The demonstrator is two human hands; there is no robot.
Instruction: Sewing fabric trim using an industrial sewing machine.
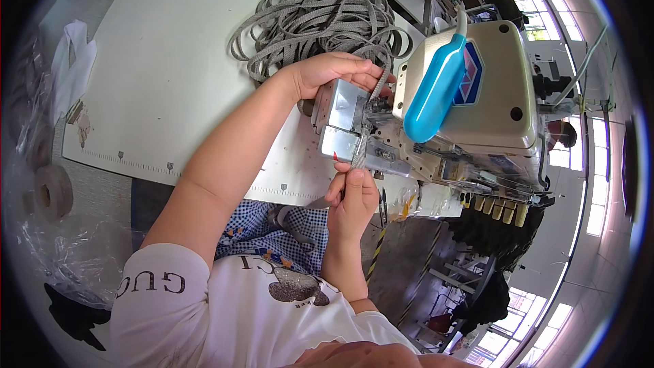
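A long grey woven strap lies in a tangled heap (320, 17) on the white table, and one length of it runs down into an overlock-type sewing machine (477, 88). At the machine's far side, my left hand (338, 71) has its fingers curled against this length, partly hidden by the metal plate (347, 105). My right hand (353, 197), on the near side, pinches the strap's front stretch (360, 152) between thumb and fingers, close to the plate's edge. The strap passes under the machine's foot between both hands; the needle area is too small to make out.
A turquoise paddle-shaped attachment (436, 88) hangs in front of the machine's housing. The white table (157, 61) has a ruler scale along its near edge. At left are a white cloth (73, 68), a tape roll (54, 191) and clear plastic film (61, 259).
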